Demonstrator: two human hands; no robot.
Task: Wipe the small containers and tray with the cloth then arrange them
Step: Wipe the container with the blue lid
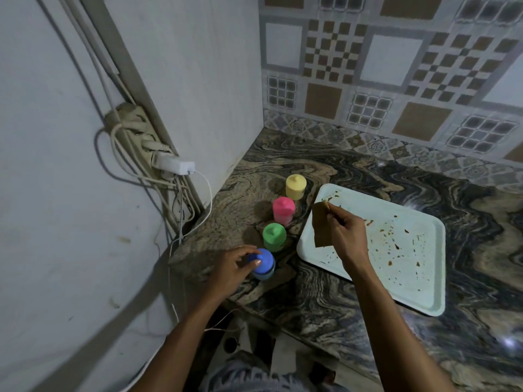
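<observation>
**Hands: left on blue container, right holding cloth**

Left hand (236, 265) fingers curl on the blue container (263, 264) lid near the table's front-left edge. Right hand (349, 239) pinches the brown cloth (321, 226) above the tray's (418, 295) left rim. Tray is stained, so wiping looks barely begun. Next, likely: lift blue, wipe it. Green (274, 236), pink (283, 209) and yellow (295, 186) containers queue behind along the left edge.

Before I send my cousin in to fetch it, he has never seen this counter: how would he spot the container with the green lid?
Find the pale tray on the marbled counter; just left of it, four small containers stand in a row. The green-lidded container is third from the wall, between the pink one and the blue one that the left hand touches. It alone has a green lid.
</observation>
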